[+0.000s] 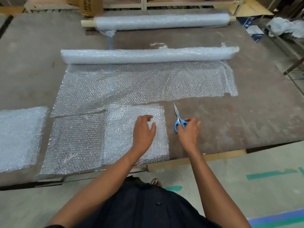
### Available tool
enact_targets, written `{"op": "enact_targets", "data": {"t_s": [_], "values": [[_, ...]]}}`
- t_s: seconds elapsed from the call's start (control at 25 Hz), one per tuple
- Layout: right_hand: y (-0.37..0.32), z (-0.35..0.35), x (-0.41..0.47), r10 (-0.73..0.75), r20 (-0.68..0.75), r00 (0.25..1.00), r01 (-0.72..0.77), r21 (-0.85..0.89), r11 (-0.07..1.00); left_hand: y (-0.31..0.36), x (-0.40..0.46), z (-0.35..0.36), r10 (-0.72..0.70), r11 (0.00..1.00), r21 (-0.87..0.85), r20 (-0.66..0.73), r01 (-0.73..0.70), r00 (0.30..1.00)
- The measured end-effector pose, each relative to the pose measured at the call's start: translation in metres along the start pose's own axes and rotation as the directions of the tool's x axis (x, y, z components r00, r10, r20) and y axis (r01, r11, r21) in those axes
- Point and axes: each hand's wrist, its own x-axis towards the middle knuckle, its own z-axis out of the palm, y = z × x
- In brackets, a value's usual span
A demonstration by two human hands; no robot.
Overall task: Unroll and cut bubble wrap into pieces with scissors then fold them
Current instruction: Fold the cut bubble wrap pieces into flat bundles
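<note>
Right hand point(189, 129) curled on scissors point(178, 120) handle.

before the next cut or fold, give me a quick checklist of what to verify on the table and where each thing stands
1. Scissors within reach: ok, flat on the table, blades closed, pointing away.
2. Right hand on the blue handles: ok, fingers at the loops; a firm grip, cannot tell.
3. Left hand free: ok, open over the folded piece, holding nothing.
4. Cut piece lying flat, unfolded: ok.
5. Unrolled sheet flat: not ok, wrinkled, ragged near edge.
6. Spare roll out of the way: ok, at the far side.
</note>
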Motion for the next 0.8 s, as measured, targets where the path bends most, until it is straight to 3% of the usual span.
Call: {"op": "enact_targets", "data": {"t_s": [0.12, 0.24, 0.36, 0.52, 0.6, 0.72, 0.8], "values": [[-0.022, 0.021, -0.013, -0.095, 0.095, 0.991, 0.101, -0.056, 0.993, -0.025, -0.009, -0.033, -0.183, 0.966, 0.146, -0.189, 0.212, 0.965], [-0.041, 0.053, -0.037, -0.007, 0.278, 0.96, 0.101, -0.323, 0.941, -0.05, -0.021, -0.062, -0.354, 0.907, 0.178, -0.169, 0.382, 0.92], [-0.05, 0.073, -0.049, 0.048, 0.28, 0.959, 0.107, -0.514, 0.851, -0.074, -0.038, -0.078, -0.372, 0.891, 0.231, -0.126, 0.392, 0.92], [-0.054, 0.077, -0.038, 0.159, 0.407, 0.9, 0.003, -0.37, 0.929, -0.083, -0.045, -0.093, -0.405, 0.913, 0.055, -0.001, 0.404, 0.914], [-0.057, 0.075, -0.038, 0.147, 0.439, 0.886, -0.002, -0.315, 0.949, -0.082, -0.042, -0.101, -0.397, 0.918, 0.01, 0.067, 0.397, 0.916], [-0.077, 0.061, -0.052, 0.135, 0.446, 0.885, -0.138, -0.027, 0.99, -0.083, -0.037, -0.113, -0.383, 0.923, 0.018, 0.138, 0.385, 0.913], [-0.093, 0.043, -0.06, 0.125, 0.502, 0.856, -0.243, 0.177, 0.954, -0.087, -0.034, -0.119, -0.376, 0.926, 0.007, 0.135, 0.378, 0.917]]}}
